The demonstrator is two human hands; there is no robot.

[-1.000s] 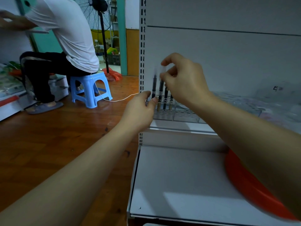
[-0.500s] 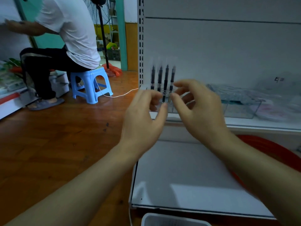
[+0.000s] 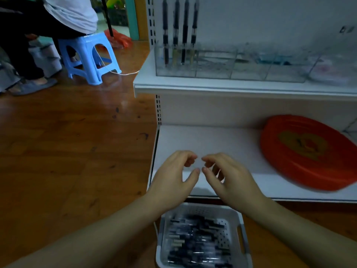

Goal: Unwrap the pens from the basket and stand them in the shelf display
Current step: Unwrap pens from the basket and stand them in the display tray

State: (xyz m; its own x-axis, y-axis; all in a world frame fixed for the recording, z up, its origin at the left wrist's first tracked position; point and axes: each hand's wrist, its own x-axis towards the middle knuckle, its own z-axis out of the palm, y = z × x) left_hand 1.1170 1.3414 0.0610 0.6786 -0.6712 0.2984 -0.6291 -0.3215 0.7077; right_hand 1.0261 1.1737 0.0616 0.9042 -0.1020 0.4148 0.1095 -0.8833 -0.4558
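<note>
Here, both of the person's bare hands hung near the centre of the frame, above the front edge of the lower white shelf [image 3: 222,140]. The left hand [image 3: 173,180] and the right hand [image 3: 229,180] were close together, thumb tips almost meeting, fingers loosely curled and holding nothing that I could make out.

Directly below them, at the bottom centre, sat a white perforated plastic basket [image 3: 241,227] on the wooden floor, filled with a heap of dark pens in clear wrappers [image 3: 197,242]; blur hid how many. At the top centre, four black unwrapped pens [image 3: 180,26] stood upright, side by side, in the leftmost compartment of a clear plastic divided display tray [image 3: 231,72] on the upper white shelf. The compartments to their right looked unfilled, though glare made that hard to tell.

Judging by this, the work was between pens: some were already placed and the hands were free for another. The next move called for a reach down into the basket, a pinch on one wrapped pen, and a two-handed pull on the slippery film.

At the right, a round orange-red tray [image 3: 309,151] lay on the lower shelf. In the upper left, another person sat on a pale blue plastic stool [image 3: 90,55].
</note>
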